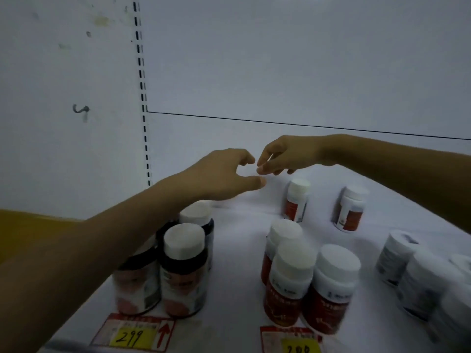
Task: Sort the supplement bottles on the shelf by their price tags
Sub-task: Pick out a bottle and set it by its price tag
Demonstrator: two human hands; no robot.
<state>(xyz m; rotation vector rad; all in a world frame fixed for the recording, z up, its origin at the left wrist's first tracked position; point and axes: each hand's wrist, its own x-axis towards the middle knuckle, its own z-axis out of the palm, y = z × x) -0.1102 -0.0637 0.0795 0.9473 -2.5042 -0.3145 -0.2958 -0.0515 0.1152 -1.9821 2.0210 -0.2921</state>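
Note:
My left hand (pixel 224 174) reaches over the shelf with fingers curled and apart, holding nothing. My right hand (pixel 285 155) comes in from the right, its fingertips almost touching the left hand's; nothing shows in it. Dark bottles with white caps (pixel 183 271) stand at the front left behind a price tag reading 299 (pixel 135 336). Red-labelled bottles (pixel 290 284) cluster at the front middle behind a second yellow price tag (pixel 298 346). Two more red-labelled bottles (pixel 297 200) (pixel 351 208) stand farther back, below my right hand.
White bottles with grey labels (pixel 418 278) stand at the right, blurred. The white shelf (pixel 239 220) has bare surface between the groups. A slotted upright (pixel 142 98) runs down the back wall on the left.

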